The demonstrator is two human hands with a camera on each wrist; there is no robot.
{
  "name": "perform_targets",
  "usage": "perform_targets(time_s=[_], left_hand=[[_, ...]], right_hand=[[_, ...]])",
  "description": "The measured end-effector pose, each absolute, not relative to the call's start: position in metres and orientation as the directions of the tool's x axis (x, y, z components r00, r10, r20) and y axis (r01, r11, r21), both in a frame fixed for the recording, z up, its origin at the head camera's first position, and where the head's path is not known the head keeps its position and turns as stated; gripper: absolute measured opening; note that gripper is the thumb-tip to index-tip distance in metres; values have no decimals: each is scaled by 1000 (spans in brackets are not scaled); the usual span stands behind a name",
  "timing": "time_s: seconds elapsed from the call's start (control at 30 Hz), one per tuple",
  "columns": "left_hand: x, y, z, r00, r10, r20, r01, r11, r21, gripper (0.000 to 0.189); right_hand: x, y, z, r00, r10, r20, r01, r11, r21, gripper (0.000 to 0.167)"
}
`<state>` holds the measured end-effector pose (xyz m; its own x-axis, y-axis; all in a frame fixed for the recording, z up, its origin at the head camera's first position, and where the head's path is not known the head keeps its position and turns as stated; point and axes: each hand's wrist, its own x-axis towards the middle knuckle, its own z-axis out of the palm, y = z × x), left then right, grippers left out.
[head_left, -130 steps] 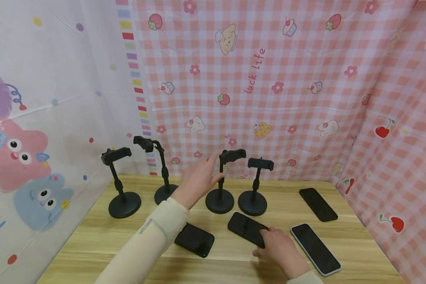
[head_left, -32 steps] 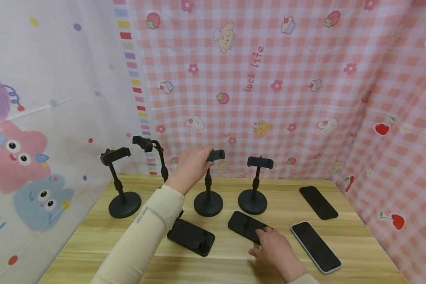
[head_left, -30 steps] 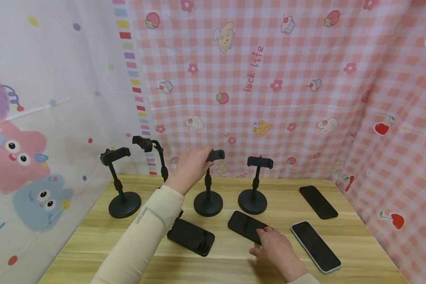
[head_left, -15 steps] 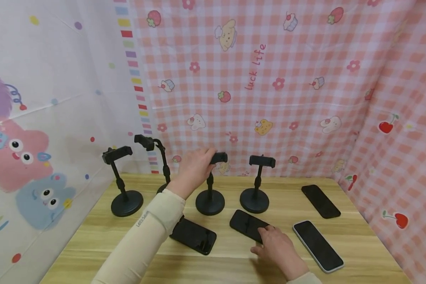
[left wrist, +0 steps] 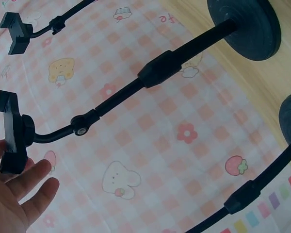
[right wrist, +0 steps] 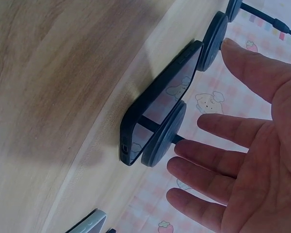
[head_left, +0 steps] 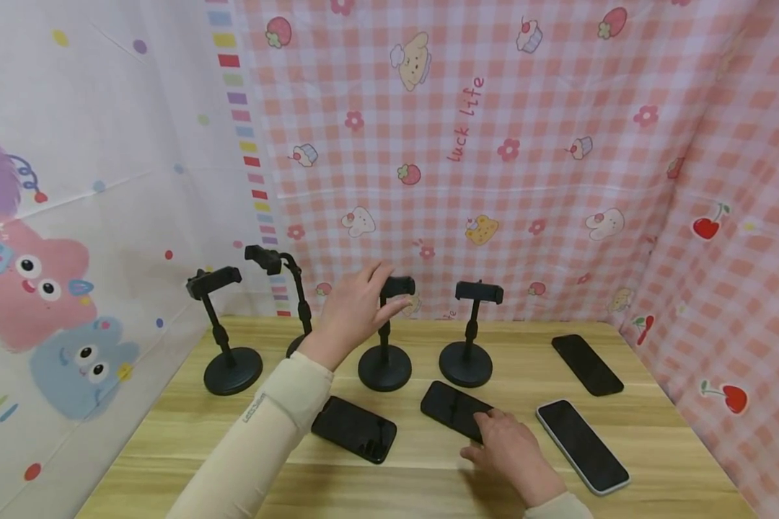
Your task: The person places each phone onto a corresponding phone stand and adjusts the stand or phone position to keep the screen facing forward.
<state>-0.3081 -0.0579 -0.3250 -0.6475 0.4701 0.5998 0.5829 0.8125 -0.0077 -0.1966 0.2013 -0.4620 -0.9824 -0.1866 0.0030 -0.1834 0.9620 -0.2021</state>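
Observation:
My left hand [head_left: 353, 313] is beside the clamp [head_left: 401, 286] of a black phone stand [head_left: 385, 368], third from the left, with its fingers loose and its thumb held away. In the left wrist view the fingers lie around the lower end of the clamp [left wrist: 10, 141]; whether they touch it I cannot tell. My right hand [head_left: 511, 454] hovers at the near right end of a black phone [head_left: 453, 409] lying flat. In the right wrist view this hand [right wrist: 262, 141] has spread, extended fingers, apart from the phone [right wrist: 162, 104], and holds nothing.
Two more stands [head_left: 232, 371] [head_left: 273, 259] are on the left, another [head_left: 465, 364] on the right. A black phone [head_left: 355, 429] lies front left; a white-edged phone [head_left: 583, 447] and a dark one [head_left: 587, 365] lie right. Patterned cloth [head_left: 467, 180] hangs behind the table.
The third stand has shifted left and its clamp has turned. My left hand gripped the clamp about a second ago and has now loosened. The right hand has stayed over the phone.

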Motion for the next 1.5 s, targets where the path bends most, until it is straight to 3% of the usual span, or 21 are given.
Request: perform_targets(time_s=[0.23, 0.5, 0.87, 1.23, 1.5], left_hand=[[-301, -71, -332, -692, 414, 591, 549, 834, 58, 64], [-294, -86, -344, -570, 389, 724, 571, 821, 8, 56], [-289, -96, -358, -545, 376, 750, 559, 829, -9, 44], [-284, -101, -374, -666, 352, 658, 492, 870, 32, 9], [-280, -109, -393, -774, 331, 539, 418, 907, 43, 19]], right_hand=[[-196, 203, -461, -984, -178, -6, -173, 963, -209, 60], [-197, 205, -459, -985, -170, -21, -162, 964, -213, 61], [-201, 207, -458, -986, -160, -39, -148, 967, -207, 63], [-203, 211, -458, -983, -184, 2, -181, 965, -188, 62], [-206, 216, -458, -978, -206, 18, -206, 964, -169, 61]])
